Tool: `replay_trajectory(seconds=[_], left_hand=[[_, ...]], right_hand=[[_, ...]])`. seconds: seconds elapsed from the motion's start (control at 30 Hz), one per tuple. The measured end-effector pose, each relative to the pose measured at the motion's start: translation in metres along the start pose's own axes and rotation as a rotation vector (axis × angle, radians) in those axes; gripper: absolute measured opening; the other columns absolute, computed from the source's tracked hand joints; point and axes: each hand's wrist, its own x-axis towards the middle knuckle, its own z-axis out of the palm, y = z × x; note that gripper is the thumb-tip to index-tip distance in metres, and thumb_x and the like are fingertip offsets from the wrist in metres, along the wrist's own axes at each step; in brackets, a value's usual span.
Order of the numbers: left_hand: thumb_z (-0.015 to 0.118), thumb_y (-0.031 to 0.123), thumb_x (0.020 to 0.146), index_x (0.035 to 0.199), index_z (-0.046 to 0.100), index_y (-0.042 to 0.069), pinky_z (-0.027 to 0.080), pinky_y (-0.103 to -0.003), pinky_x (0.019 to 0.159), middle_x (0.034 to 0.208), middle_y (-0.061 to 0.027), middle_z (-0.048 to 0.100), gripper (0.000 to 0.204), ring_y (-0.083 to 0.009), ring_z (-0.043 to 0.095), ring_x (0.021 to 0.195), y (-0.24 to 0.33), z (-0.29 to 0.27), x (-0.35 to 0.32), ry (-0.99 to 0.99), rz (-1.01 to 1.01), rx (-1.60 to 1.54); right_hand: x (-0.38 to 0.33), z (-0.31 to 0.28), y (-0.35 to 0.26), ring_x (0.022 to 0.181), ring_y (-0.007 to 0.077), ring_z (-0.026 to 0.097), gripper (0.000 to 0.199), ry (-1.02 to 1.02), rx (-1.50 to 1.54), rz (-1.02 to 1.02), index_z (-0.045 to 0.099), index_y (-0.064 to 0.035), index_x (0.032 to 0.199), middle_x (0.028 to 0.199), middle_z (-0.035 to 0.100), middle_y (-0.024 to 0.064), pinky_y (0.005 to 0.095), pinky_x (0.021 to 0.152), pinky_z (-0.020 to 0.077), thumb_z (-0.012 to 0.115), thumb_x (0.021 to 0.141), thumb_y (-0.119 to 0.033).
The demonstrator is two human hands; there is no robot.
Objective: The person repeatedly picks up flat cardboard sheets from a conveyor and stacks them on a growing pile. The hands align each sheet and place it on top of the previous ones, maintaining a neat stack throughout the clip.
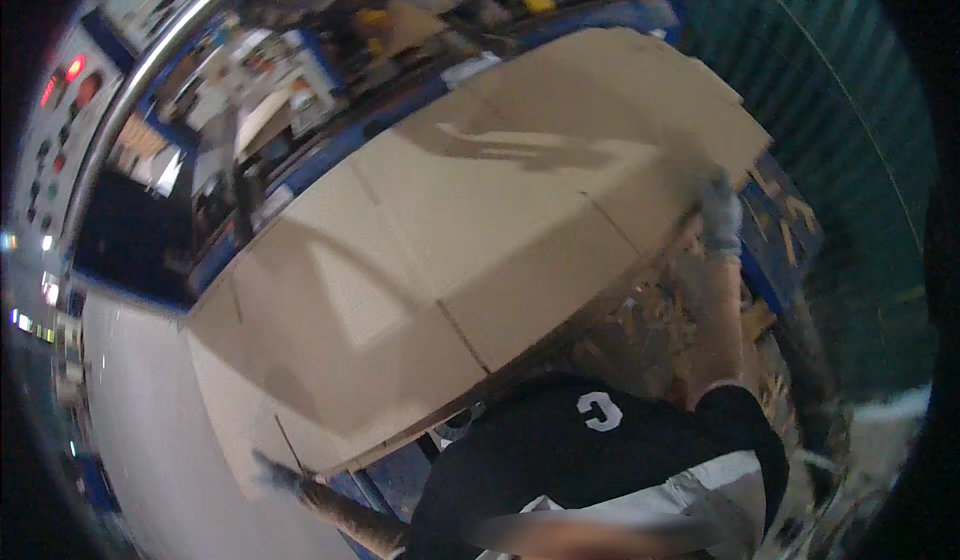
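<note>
Cardboard sheet, broad and tan, lies slantwise in front of the person, alongside the blue frame of a machine, with shadows across its face. Green ridged sheeting stands to the right, and pale floor shows at the left. Brown scraps litter the area below the sheet's near edge. The gloved right hand is at the sheet's right end; the gloved left hand is at its near left corner. Both are blurred, so I cannot tell whether the fingers of either grip it. Narrow dark slits mark the near edge.
</note>
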Motion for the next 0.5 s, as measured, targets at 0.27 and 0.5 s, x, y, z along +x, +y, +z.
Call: replay_trajectory(seconds=[0.27, 0.5], left_hand=[[0.056, 0.034, 0.089, 0.137, 0.044, 0.002, 0.049, -0.036, 0.081, 0.12, -0.0168, 0.058, 0.058, -0.0238, 0.059, 0.097, -0.061, -0.022, 0.093, 0.109, 0.096, -0.368], [0.051, 0.006, 0.089, 0.136, 0.044, -0.001, 0.05, -0.034, 0.08, 0.114, -0.0153, 0.06, 0.048, -0.0209, 0.058, 0.094, -0.104, -0.048, 0.13, -0.07, 0.449, -0.4]], right_hand=[[0.0, 0.022, 0.005, 0.103, 0.0324, 0.061, 0.054, 0.177, -0.193, -0.149, 0.052, -0.0043, 0.127, 0.112, 0.063, 0.0189, 0.0395, 0.087, 0.0483, 0.061, 0.086, -0.039], [0.004, 0.011, -0.039, 0.101, 0.0252, 0.059, 0.034, 0.252, 1.069, -0.068, 0.057, -0.0049, 0.118, 0.114, 0.063, 0.0103, 0.0363, 0.087, 0.0479, 0.06, 0.087, -0.017]])
